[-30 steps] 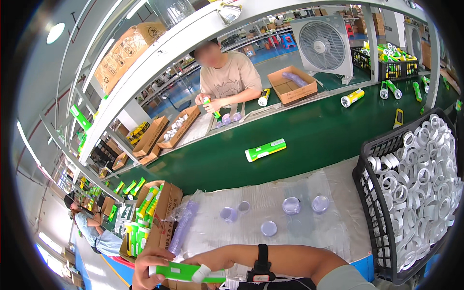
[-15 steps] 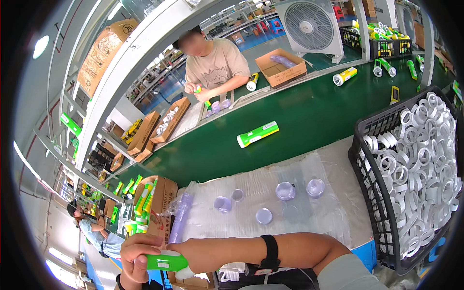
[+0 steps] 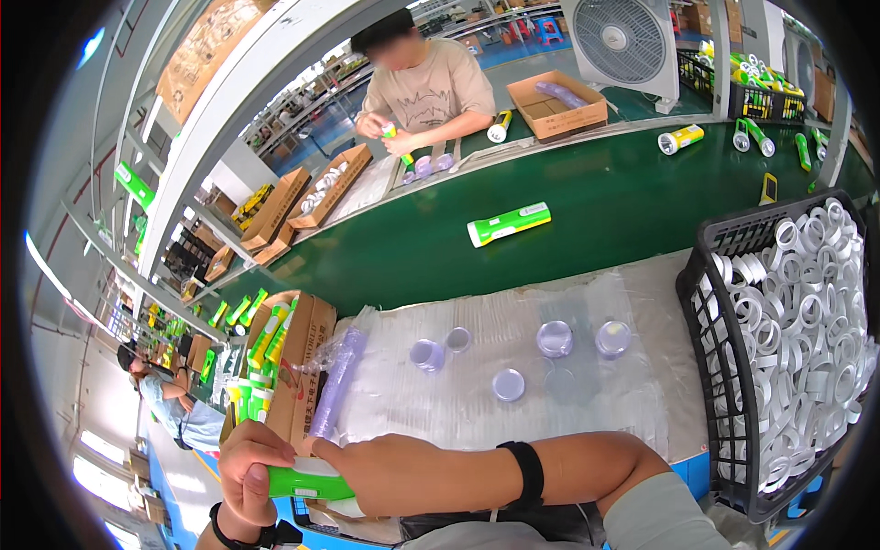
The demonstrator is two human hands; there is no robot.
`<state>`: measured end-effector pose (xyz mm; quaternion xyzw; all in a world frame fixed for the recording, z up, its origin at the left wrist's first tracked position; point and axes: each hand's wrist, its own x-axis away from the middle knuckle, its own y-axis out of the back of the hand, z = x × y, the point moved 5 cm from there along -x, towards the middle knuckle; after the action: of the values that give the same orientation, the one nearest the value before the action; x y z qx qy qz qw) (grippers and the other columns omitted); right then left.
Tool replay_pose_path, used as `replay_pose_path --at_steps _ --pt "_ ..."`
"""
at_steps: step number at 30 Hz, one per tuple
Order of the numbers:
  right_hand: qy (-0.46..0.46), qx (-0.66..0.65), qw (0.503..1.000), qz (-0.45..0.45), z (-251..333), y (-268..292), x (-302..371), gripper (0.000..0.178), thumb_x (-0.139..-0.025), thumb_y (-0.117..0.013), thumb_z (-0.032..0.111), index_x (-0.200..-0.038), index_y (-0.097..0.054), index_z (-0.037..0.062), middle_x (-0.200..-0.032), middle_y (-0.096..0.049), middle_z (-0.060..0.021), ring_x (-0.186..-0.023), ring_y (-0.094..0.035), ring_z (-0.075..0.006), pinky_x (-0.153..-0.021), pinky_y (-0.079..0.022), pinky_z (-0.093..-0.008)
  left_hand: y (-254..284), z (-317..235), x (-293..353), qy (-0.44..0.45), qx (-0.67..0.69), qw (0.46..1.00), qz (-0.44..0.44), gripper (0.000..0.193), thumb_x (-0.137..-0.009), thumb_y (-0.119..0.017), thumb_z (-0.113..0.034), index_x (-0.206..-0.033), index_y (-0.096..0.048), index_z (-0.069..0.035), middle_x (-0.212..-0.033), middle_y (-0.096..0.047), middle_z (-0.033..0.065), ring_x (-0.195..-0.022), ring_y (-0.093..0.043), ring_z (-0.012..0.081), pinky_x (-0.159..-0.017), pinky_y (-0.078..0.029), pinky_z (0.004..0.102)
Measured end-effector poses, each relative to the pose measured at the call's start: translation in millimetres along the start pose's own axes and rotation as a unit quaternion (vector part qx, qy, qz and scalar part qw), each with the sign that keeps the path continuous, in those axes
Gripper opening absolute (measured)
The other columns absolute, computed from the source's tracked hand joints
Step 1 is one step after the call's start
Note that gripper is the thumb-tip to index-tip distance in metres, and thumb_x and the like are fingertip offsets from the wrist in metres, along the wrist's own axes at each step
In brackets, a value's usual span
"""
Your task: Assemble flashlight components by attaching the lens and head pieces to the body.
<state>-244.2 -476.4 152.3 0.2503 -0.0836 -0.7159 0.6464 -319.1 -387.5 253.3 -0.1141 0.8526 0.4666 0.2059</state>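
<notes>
A green and white flashlight [image 3: 307, 484] lies crosswise between my hands near the lower edge. My left hand [image 3: 249, 469] closes around its left end, thumb and fingers curled. Around the right end wraps my right hand [image 3: 367, 472], its forearm reaching across the bench and hiding that end. Past my hands, several clear round lenses [image 3: 509, 385] rest on a wrinkled plastic sheet [image 3: 477, 422]. A stack of lenses in a purple-tinted plastic sleeve [image 3: 337, 385] lies beside a cardboard box [image 3: 307, 367] with green and yellow flashlights in it.
A black basket [image 3: 710, 357] heaped with white rings [image 3: 797, 339] stands at the right. Another flashlight [image 3: 509, 225] lies on the green conveyor belt [image 3: 412, 247]. Across it, a co-worker [image 3: 426, 92] handles a flashlight beside open cardboard boxes [image 3: 559, 124]. A shelf frame slants overhead at left.
The view has tilted, so the bench and belt sit higher in the picture. Both hands stay on the flashlight; its white right end, partly showing before, is now covered by my right hand.
</notes>
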Motion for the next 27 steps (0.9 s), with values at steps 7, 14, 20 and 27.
replay_pose_path --at_steps 7,14,20,27 --pt "-0.020 0.073 0.997 -0.026 -12.9 -15.0 -13.8 0.060 -0.070 -0.063 0.011 -0.125 -0.039 0.0038 -0.092 -0.064 -0.0187 -0.076 -0.065 -0.0351 -0.063 -0.052 -0.0421 2.7 10.8 21.8 0.054 0.029 0.998 -0.003 0.041 -0.086 -0.048 -0.028 -0.116 -0.048 0.001 -0.097 -0.055 0.0151 -0.082 -0.057 0.0225 -0.075 -0.045 0.0322" --pt "0.022 0.253 0.954 -0.157 -9.1 3.5 -15.5 0.055 -0.073 -0.063 0.008 -0.124 -0.042 0.0038 -0.098 -0.061 -0.0167 -0.074 -0.061 -0.0327 -0.067 -0.048 -0.0383 -3.5 45.5 41.0 0.181 0.252 0.944 -0.115 0.080 -0.079 -0.064 -0.045 -0.137 -0.023 -0.007 -0.117 -0.046 0.0182 -0.109 -0.054 0.0326 -0.091 -0.044 0.0420" --pt "0.104 -0.244 0.962 -0.060 -32.9 -34.1 -24.0 0.061 -0.073 -0.051 -0.002 -0.131 -0.034 0.0047 -0.117 -0.051 -0.0252 -0.088 -0.060 -0.0410 -0.075 -0.047 -0.0443 -38.4 74.5 63.9 0.195 0.361 0.911 -0.050 0.106 -0.063 -0.075 -0.059 -0.137 -0.026 -0.001 -0.131 -0.043 0.0201 -0.119 -0.047 0.0318 -0.099 -0.038 0.0468" --pt "-0.089 0.207 0.970 0.088 -43.2 7.0 -12.6 0.039 -0.078 -0.053 0.012 -0.115 -0.047 0.0019 -0.097 -0.063 -0.0191 -0.074 -0.064 -0.0372 -0.066 -0.050 -0.0443 -39.6 95.5 79.3 0.298 0.207 0.930 -0.055 0.034 -0.071 -0.065 -0.013 -0.098 -0.053 0.003 -0.084 -0.063 0.0119 -0.076 -0.064 0.0217 -0.069 -0.052 0.0346"
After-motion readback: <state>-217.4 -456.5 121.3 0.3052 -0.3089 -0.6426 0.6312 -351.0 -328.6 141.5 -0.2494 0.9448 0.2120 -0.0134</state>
